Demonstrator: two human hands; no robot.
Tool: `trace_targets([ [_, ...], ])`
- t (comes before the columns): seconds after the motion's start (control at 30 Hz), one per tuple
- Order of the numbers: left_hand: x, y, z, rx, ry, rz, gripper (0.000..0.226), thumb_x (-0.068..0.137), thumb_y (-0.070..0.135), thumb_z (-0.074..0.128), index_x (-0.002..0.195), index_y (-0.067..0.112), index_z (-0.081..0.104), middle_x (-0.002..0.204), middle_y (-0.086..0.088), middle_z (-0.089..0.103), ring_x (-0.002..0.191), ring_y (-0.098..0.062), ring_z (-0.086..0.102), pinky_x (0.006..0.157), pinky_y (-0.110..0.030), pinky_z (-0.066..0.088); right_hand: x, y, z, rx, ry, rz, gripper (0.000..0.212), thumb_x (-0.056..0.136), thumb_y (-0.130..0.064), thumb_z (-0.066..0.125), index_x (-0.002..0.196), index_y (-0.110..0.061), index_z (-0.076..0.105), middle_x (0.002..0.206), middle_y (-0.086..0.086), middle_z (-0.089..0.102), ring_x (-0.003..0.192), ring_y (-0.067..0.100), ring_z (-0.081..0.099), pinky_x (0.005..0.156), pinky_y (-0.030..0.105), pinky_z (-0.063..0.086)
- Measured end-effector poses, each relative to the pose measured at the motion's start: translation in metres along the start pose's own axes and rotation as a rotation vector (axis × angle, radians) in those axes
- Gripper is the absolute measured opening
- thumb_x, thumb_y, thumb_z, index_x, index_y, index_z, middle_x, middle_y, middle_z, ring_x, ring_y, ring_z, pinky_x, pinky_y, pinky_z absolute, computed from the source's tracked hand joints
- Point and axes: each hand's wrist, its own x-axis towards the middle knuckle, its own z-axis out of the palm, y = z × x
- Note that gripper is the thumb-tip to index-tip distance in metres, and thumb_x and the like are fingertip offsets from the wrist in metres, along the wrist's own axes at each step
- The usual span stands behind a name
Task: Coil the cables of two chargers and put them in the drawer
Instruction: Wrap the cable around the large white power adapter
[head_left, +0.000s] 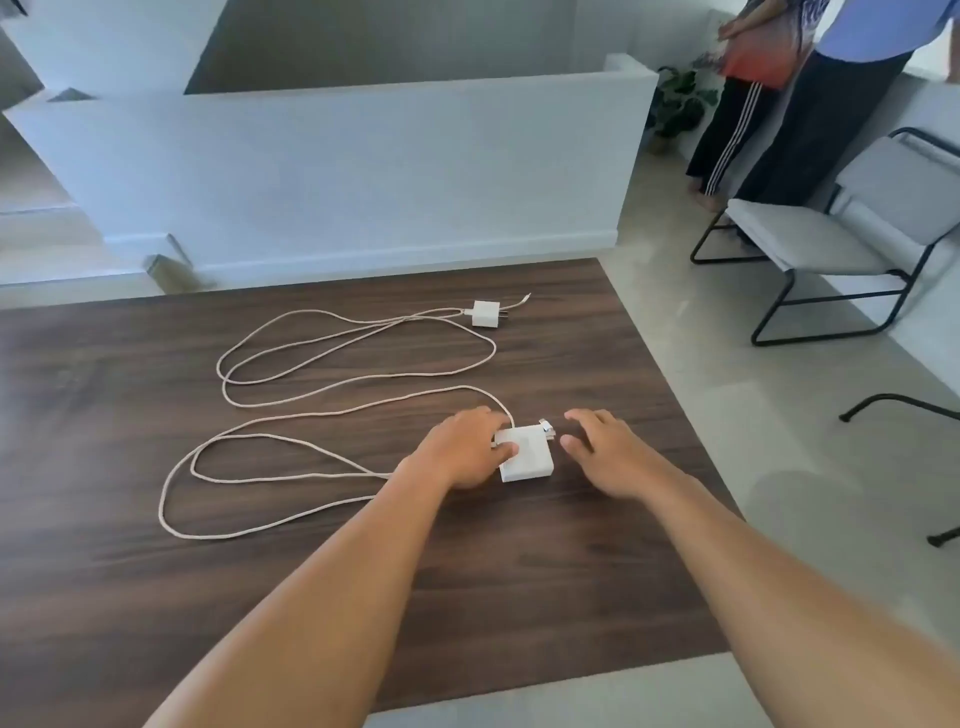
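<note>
Pale tiled room with a low white partition (363, 171) across the top of the frame, and a dark wood table (519, 597) filling most of the bottom half. Over on the right there's a grey cushioned chair (826, 244) on a black frame. Two people are standing in the upper right corner, one in striped track pants (727, 140) and one in dark trousers (815, 130), with a potted plant (675, 104) just left of them.

Both chargers are out on the table. The small charger (485, 314) sits toward the far edge with its prongs pointing right, and the small charger's cable (447, 313) runs off left in long loose loops. The big charger (524, 453) is a flat white square about mid-frame. The big charger's cable (457, 387) arcs up from its left side, then sprawls into wide loops toward the lower left. Nothing's coiled yet.

The left hand (460, 449) has hold of the big charger's left edge, thumb laid on top and fingers curled round the far corner where the cord comes out. The right hand (605, 452) is just to the right of it, fingers spread and relaxed, not holding anything.
</note>
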Motion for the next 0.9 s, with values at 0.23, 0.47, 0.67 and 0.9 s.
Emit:
trace_targets([
  [0.23,0.017,0.005,0.002,-0.064,-0.076,-0.012,0.038,0.086,0.044,0.063,0.114,0.018,0.063,0.111,0.0,0.061,0.104,-0.022,0.054,0.091,-0.039,0.044,0.005,0.018,-0.002,-0.028,-0.003,-0.002,0.045,0.101,-0.036,0.039,0.143,-0.021,0.036,0.146,0.003,0.038,0.136,0.023,0.032,0.11,0.037,0.031],
  [0.47,0.016,0.001,-0.009,-0.386,-0.051,-0.101,0.017,0.082,0.027,0.07,0.094,0.017,0.063,0.087,0.002,0.061,0.08,-0.017,0.054,0.071,-0.029,0.041,0.008,0.016,-0.009,0.047,0.021,-0.018,0.042,0.101,-0.038,0.037,0.139,-0.02,0.043,0.142,0.001,0.044,0.134,0.02,0.035,0.11,0.036,0.032],
  [0.67,-0.006,-0.014,-0.053,-0.967,0.186,-0.256,0.025,0.089,0.012,0.065,0.111,0.007,0.057,0.096,-0.01,0.064,0.071,-0.018,0.06,0.068,-0.029,0.052,0.01,-0.039,-0.011,0.636,0.0,0.098,0.034,0.098,-0.04,0.043,0.113,-0.017,0.064,0.112,-0.002,0.067,0.103,0.016,0.058,0.088,0.033,0.043],
  [0.9,-0.052,-0.049,-0.115,-1.258,0.325,-0.198,0.023,0.089,0.021,0.067,0.108,0.008,0.062,0.098,-0.01,0.067,0.079,-0.018,0.064,0.074,-0.03,0.057,0.01,-0.127,0.005,0.972,-0.376,-0.012,0.028,0.096,-0.026,0.049,0.118,-0.021,0.065,0.118,-0.008,0.069,0.12,0.013,0.056,0.105,0.045,0.04],
])
